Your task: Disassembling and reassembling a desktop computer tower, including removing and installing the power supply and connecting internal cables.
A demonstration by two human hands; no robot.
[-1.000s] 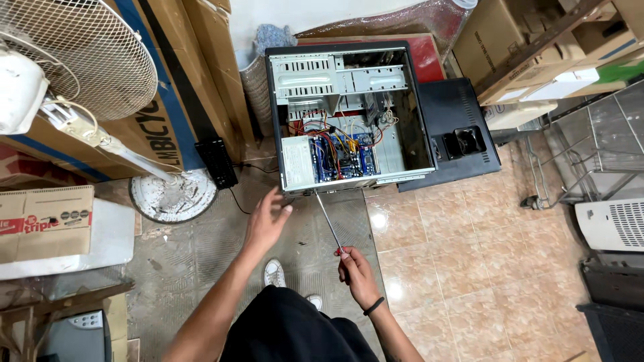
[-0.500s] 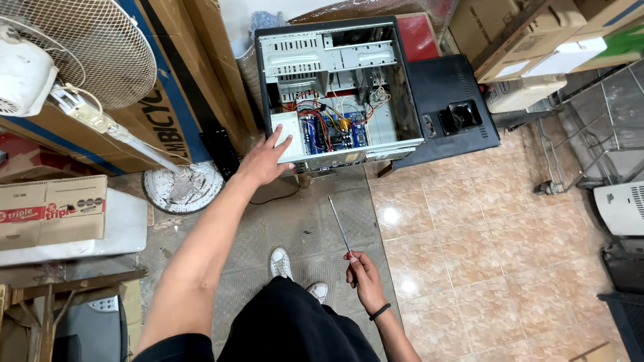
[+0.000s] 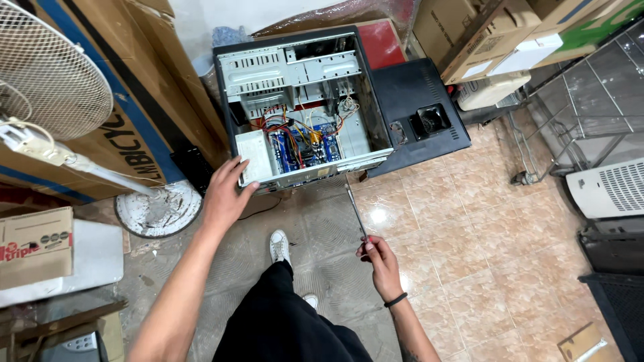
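Note:
An open computer case lies on its side on the floor, showing a blue circuit board, coloured wires and a white power unit. My left hand reaches to the case's near left corner, fingers spread and touching its edge. Lower right, my right hand is closed on a long screwdriver whose shaft points up toward the case. The case's black side panel with a fan vent lies right of it.
A standing fan with a round white base stands at left beside large cardboard boxes. More boxes are stacked at the top right. A wire rack and a white appliance line the right side.
My left hand has drawn back slightly from the case top to its near left corner. The view has shifted, and the right hand keeps the screwdriver.

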